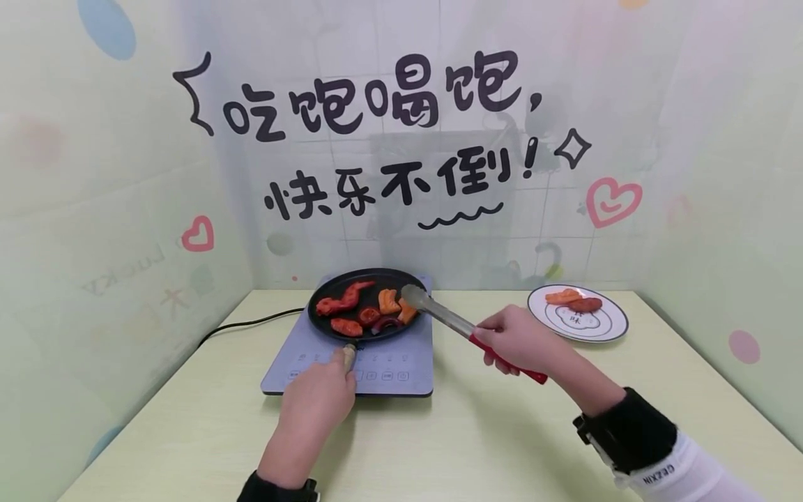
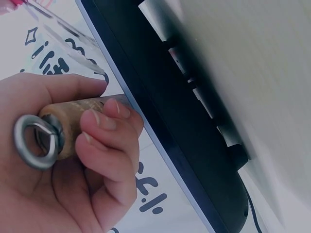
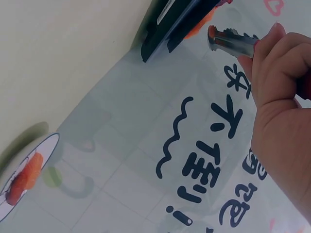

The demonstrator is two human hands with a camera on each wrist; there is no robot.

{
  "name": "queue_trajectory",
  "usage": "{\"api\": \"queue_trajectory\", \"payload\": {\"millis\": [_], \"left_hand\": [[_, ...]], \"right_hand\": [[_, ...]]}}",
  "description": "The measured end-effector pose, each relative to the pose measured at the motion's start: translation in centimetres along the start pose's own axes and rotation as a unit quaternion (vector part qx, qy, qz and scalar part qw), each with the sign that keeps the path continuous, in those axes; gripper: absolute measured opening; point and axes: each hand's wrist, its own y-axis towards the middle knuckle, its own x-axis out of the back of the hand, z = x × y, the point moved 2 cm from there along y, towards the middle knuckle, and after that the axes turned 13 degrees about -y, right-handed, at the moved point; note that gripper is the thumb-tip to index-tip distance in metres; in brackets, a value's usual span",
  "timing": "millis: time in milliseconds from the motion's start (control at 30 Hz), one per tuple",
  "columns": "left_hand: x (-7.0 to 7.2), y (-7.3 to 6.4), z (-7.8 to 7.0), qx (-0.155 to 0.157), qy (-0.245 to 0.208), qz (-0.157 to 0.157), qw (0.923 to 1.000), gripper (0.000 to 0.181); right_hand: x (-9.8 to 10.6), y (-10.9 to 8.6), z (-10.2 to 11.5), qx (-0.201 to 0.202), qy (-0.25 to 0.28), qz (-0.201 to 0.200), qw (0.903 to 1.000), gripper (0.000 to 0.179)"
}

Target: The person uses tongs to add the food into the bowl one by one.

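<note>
The left hand has its fingers curled round the wooden handle of a black pan; the right hand grips red-handled tongs, tips beside an orange piece. The pan, at mid-frame in the head view, sits on a cooktop; a plate holds food at right.

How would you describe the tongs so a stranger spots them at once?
On the table, find the flat cooker under a round black pan. To its right, the right hand holds the tongs, tips toward the pan. Their silver metal and red grip set them apart from the pan's wooden handle, in the left hand.
</note>
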Motion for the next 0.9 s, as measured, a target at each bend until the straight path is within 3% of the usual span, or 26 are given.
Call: {"api": "queue_trajectory", "payload": {"millis": [233,633,900], "left_hand": [[0.1,0.0,0.0,-0.003,-0.006,0.001,1.0000,0.055],[0.0,-0.1,0.2,-0.006,-0.009,0.002,0.9999,0.055],[0.0,0.0,0.1,-0.004,-0.008,0.008,0.9999,0.055]], "right_hand": [[-0.4,-2.0,-2.9,0.000,0.043,-0.004,0.9991,0.033],[-0.4,-3.4,-6.8,-0.040,0.087,-0.025,0.9951,0.037],[0.7,-3.8,-9.8,-0.066,0.104,-0.074,0.9897,0.044]]}}
